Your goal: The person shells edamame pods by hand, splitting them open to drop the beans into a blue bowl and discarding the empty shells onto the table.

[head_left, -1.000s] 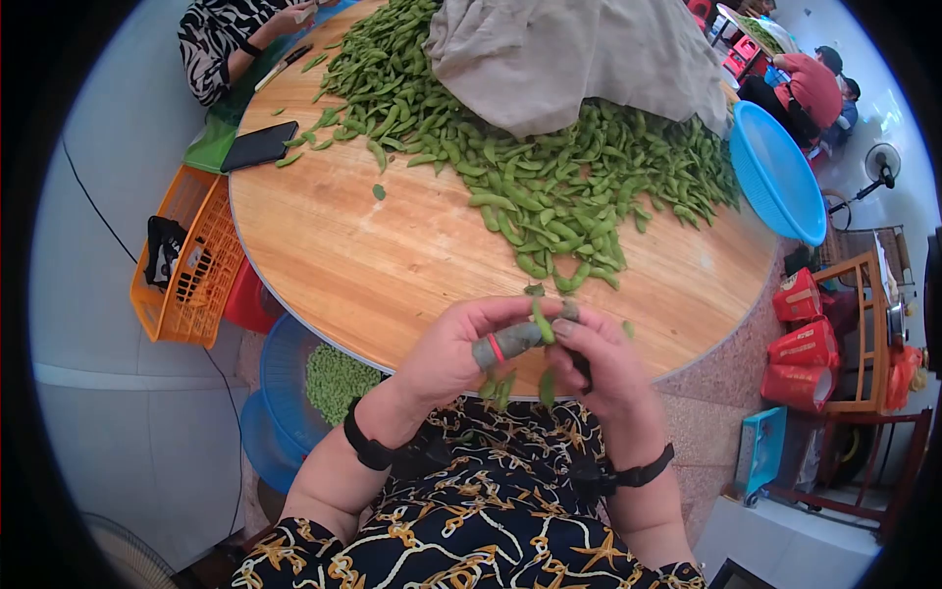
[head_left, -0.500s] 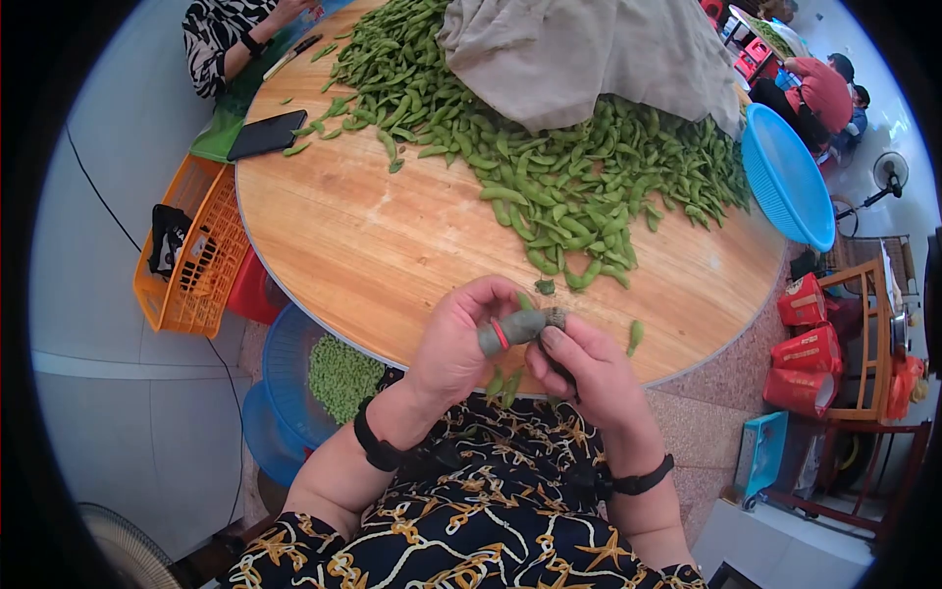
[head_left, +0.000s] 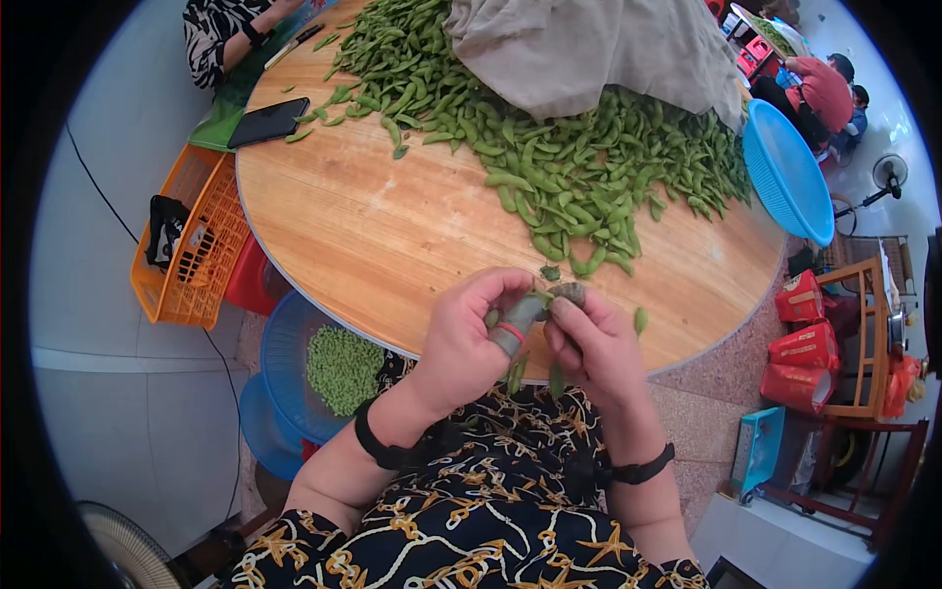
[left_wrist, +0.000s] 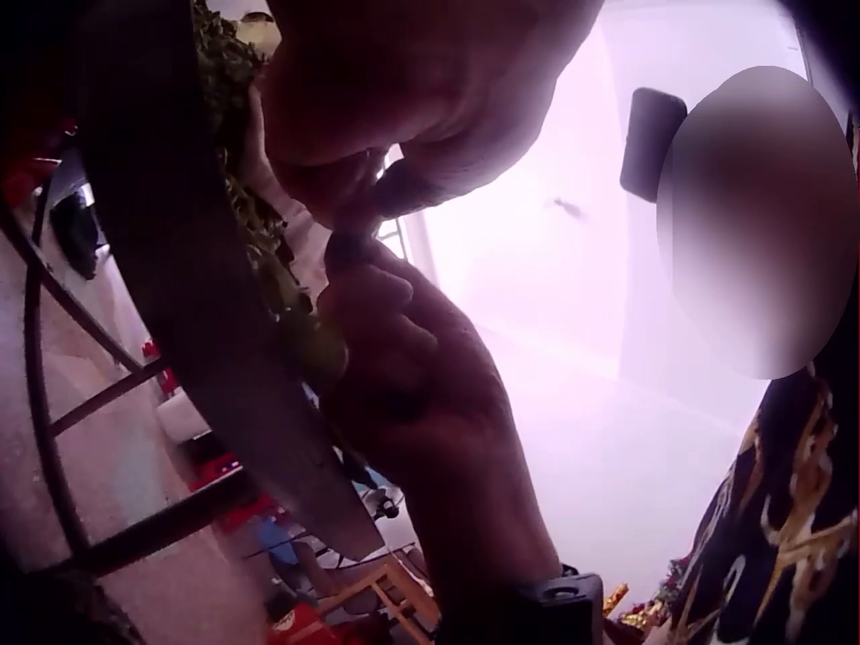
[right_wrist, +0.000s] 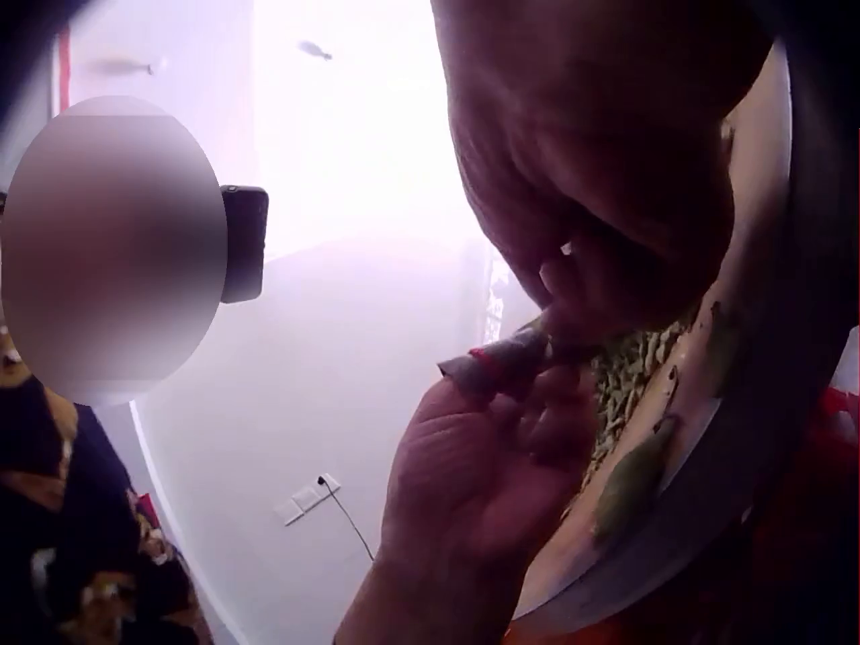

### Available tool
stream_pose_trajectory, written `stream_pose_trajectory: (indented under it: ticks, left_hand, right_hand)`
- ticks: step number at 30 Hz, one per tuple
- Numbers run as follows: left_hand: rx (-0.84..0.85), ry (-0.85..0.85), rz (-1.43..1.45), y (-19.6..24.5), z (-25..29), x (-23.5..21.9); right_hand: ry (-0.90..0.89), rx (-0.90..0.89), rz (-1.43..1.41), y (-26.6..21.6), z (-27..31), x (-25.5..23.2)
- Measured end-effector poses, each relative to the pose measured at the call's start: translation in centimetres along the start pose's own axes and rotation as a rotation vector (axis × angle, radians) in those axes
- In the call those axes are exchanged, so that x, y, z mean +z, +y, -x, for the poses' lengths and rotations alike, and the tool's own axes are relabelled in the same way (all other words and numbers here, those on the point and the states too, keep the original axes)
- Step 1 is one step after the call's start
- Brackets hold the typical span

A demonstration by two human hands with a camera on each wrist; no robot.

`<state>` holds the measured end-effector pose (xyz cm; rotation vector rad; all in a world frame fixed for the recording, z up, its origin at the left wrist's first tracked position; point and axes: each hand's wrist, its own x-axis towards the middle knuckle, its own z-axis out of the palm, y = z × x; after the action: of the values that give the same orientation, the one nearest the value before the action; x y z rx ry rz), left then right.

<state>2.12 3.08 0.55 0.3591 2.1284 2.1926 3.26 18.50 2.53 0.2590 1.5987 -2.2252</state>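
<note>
Both hands meet over the near edge of the round wooden table (head_left: pixel 339 221). My left hand (head_left: pixel 463 334) grips a green edamame pod (head_left: pixel 543 294); its thumb wears a grey sleeve (head_left: pixel 520 322) with a red band. From the other side my right hand (head_left: pixel 606 346) pinches at the same pod with thumb and forefinger. Fingers hide most of this pod. A few loose pods (head_left: pixel 517 374) lie at the table edge below the hands, and one more pod (head_left: pixel 641 321) lies to the right. Both wrist views are dark around the fingers.
A large heap of edamame pods (head_left: pixel 589 187), partly under a grey cloth (head_left: pixel 589 54), covers the far side. A blue basket (head_left: pixel 788 172) leans at the right edge; a phone (head_left: pixel 270 123) lies left. Below left, a blue basin (head_left: pixel 285 363) holds shelled beans (head_left: pixel 343 368).
The left fingers and thumb have shifted against the right hand. The pod first seen between them went out of sight behind the thumb sleeve, and green shows again at the fingertips now.
</note>
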Motion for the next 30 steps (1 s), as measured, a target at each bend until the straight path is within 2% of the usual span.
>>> stream_pose_trajectory:
  ticks: [1, 3, 4, 5, 6, 7, 9, 10, 11, 13, 14, 15, 16, 17, 18, 19, 21, 23, 25, 26, 27, 28, 29, 30]
  left_hand:
    - [0.025, 0.045, 0.026, -0.2, -0.1, 0.3]
    - [0.051, 0.092, 0.049, -0.3, -0.3, 0.0]
    - [-0.06, 0.097, 0.197, -0.3, -0.5, -0.6]
    - [-0.171, 0.099, 0.346, -0.4, -0.7, -1.2]
    - [-0.166, 0.155, 0.359, -0.5, -0.8, -1.5]
    - [-0.165, 0.149, 0.362, -0.5, -0.8, -2.0]
    - [-0.174, 0.072, -0.001, -0.5, -0.9, -3.2]
    - [-0.079, 0.046, -0.163, -0.6, -0.7, -3.4]
    - [-0.083, 0.048, -0.159, -0.5, -0.7, -3.2]
    - [0.132, 0.066, -0.479, -0.3, -0.5, -2.4]
    - [0.135, 0.064, -0.477, -0.4, -0.4, -1.9]
    - [0.212, -0.073, -0.563, -0.6, -0.2, -1.3]
    - [0.287, -0.212, -0.647, -0.7, 0.1, -0.7]
    - [0.291, -0.215, -0.646, -0.3, 0.3, -0.2]
    - [0.206, -0.552, -0.465, 0.3, 0.5, 0.3]
    - [0.116, -0.878, -0.272, 0.7, 0.6, 0.6]
    - [0.071, -0.818, -0.161, 0.3, 0.8, 0.8]
    - [0.014, -0.758, -0.047, -0.2, 0.9, 0.9]
    - [-0.285, -0.36, 0.256, -0.5, 0.8, 1.2]
    - [-0.242, -0.3, 0.224, -1.0, 0.4, 1.1]
    - [-0.243, -0.3, 0.224, -1.0, 0.1, 1.2]
    - [-0.239, -0.249, 0.351, -0.9, -0.2, 1.3]
    - [-0.234, -0.199, 0.478, -0.7, -0.4, 1.4]
    - [-0.235, -0.202, 0.476, -0.2, -0.6, 1.4]
  right_hand:
    - [-0.001, 0.001, 0.002, -0.1, -0.1, -0.1]
    - [-0.031, -0.036, 0.275, 0.0, -0.5, -0.4]
    - [-0.033, -0.036, 0.275, 0.1, -1.0, -0.4]
    - [0.139, -0.307, 0.714, 0.2, -1.5, -0.6]
    - [0.322, -0.579, 1.149, 0.2, -1.6, -0.6]
    - [0.328, -0.58, 1.151, 0.2, -1.3, -0.5]
    - [0.242, -0.558, 1.468, -0.1, -0.1, 0.0]
    - [0.132, -0.457, 1.518, -0.5, 1.0, -0.3]
    - [0.129, -0.453, 1.522, -1.1, 1.3, -1.1]
    - [-0.291, -0.333, 1.054, -2.3, 1.6, -2.6]
    - [-0.113, -0.319, 0.981, -2.6, 1.3, -2.6]
    - [-0.11, -0.322, 0.985, -2.8, 0.6, -2.5]
    - [0.121, -0.421, 1.113, -2.7, -0.2, -2.3]
    - [0.361, -0.517, 1.229, -2.4, -1.0, -2.2]
    - [0.381, -0.538, 1.449, -2.2, -1.7, -2.3]
    - [0.385, -0.542, 1.45, -1.6, -2.1, -2.4]
    - [0.369, -0.573, 1.613, -0.7, -2.5, -2.7]
    - [0.37, -0.575, 1.561, -0.2, -2.3, -3.2]
    - [0.413, -0.705, 1.196, 0.4, -2.2, -4.1]
    - [0.413, -0.703, 1.199, 0.4, -1.8, -4.3]
    - [0.322, -0.528, 0.889, 0.1, -1.2, -4.3]
    - [0.231, -0.356, 0.577, -0.3, -0.6, -4.2]
    - [0.233, -0.358, 0.574, -0.8, 0.1, -4.1]
    - [0.067, -0.165, 0.293, -1.4, 0.9, -3.9]
